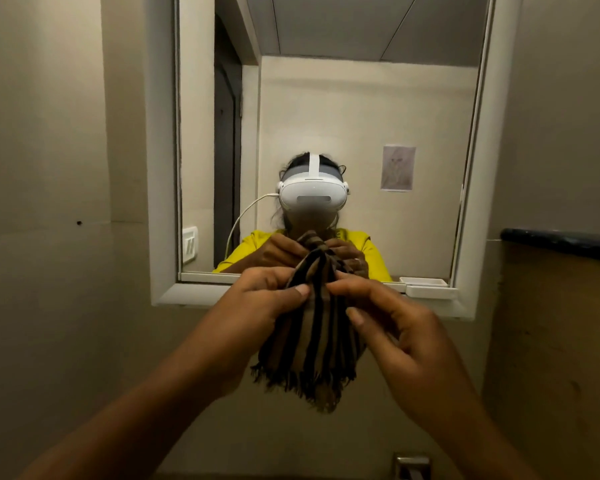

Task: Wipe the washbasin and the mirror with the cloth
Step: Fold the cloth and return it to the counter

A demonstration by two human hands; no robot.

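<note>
A brown-and-black striped cloth (312,344) with a frayed lower edge hangs bunched in front of me, just below the mirror. My left hand (260,299) pinches its upper part from the left. From the right, my right hand (395,327) grips the same bunched top. The wall mirror (361,109) in a white frame fills the upper middle and reflects a person in a yellow top holding the cloth. The washbasin itself is out of view; only a metal tap fitting (411,465) shows at the bottom edge.
A small white tray (430,291) sits on the mirror frame's lower right ledge. A dark shelf edge (561,242) juts from the right wall. Beige walls close in on both sides. A switch plate and a doorway appear in the reflection.
</note>
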